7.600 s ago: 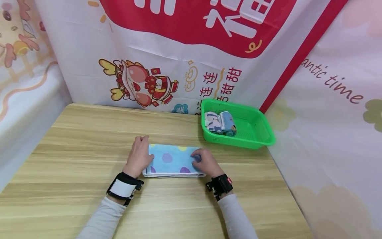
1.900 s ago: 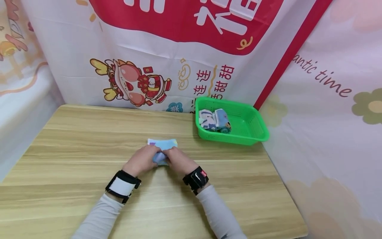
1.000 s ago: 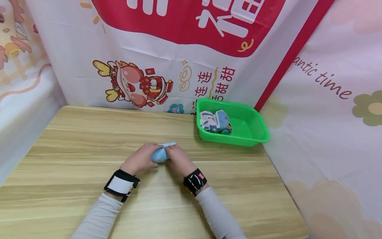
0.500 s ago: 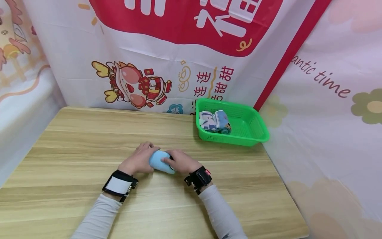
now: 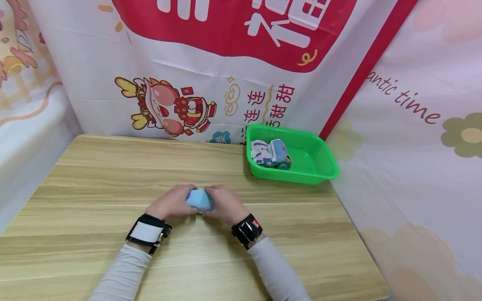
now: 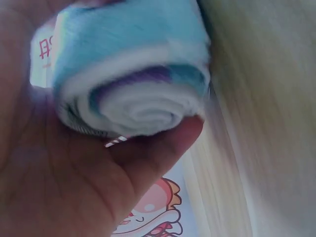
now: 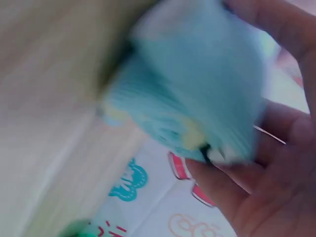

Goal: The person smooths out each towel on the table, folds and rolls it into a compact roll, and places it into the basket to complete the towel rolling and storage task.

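A light-blue towel (image 5: 199,200) with purple and yellow dots is rolled into a compact bundle over the middle of the table. My left hand (image 5: 174,203) grips one end of it and my right hand (image 5: 227,204) grips the other. In the left wrist view the end of the towel roll (image 6: 143,106) shows a white spiral of layers, with the left thumb and fingers around it. Seen from the right wrist, a blue layer of the towel (image 7: 212,74) lies slanted over that end, blurred, between the spread thumb and fingers.
A green plastic basket (image 5: 312,177) stands at the table's back right. Inside, toward its left, sit rolled cloths (image 5: 278,151), one white and grey, one blue. The wooden table (image 5: 94,179) meets a printed cloth backdrop (image 5: 101,104) at its rear edge.
Over the earlier frames the flat folded towel became narrower, then was rolled up. Since half a second ago the right hand has shifted its grip and the roll has turned between the hands.
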Demonstrator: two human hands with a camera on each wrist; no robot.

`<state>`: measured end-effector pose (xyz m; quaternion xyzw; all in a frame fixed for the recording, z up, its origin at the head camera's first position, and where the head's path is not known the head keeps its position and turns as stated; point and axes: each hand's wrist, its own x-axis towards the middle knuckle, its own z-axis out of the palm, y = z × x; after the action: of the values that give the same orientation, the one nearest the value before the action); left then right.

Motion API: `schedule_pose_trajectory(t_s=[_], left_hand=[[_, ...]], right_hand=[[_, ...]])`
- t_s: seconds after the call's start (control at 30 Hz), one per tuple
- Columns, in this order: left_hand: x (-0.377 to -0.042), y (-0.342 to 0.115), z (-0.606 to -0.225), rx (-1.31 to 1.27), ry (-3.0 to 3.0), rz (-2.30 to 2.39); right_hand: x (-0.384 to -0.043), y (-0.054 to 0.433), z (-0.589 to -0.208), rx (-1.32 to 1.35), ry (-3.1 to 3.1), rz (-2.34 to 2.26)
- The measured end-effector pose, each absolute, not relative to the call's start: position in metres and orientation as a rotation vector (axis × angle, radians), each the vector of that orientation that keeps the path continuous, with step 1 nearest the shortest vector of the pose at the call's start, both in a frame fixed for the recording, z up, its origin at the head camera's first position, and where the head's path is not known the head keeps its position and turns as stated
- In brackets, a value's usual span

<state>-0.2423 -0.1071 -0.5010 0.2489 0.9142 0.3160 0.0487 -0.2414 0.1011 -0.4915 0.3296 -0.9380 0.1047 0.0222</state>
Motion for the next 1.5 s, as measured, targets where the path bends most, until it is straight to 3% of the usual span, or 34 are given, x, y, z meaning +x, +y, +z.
schedule_pose_trajectory(t_s=[0.13,0.33,0.83,1.1,1.5], left_hand=[[-0.245,-0.111,-0.501,0.708,2.762,1.025],[-0.25,-0.123,-0.499,0.686,2.812,1.129],[-0.249,-0.138,-0.5,0.634,2.909,1.013],[-0.248,-0.139,-0.501,0.607,2.909,1.018],[-0.241,-0.137,-0.497,0.626,2.912,1.015]], right_hand=[[-0.247,0.1,-0.502,0.906,-2.91,0.391],[-0.255,0.118,-0.499,0.583,-2.943,0.898],[-0.325,0.231,-0.4,0.032,-2.717,1.183],[-0.361,0.3,-0.38,-0.237,-2.82,1.079],[-0.408,0.378,-0.39,-0.424,-2.993,0.923]])
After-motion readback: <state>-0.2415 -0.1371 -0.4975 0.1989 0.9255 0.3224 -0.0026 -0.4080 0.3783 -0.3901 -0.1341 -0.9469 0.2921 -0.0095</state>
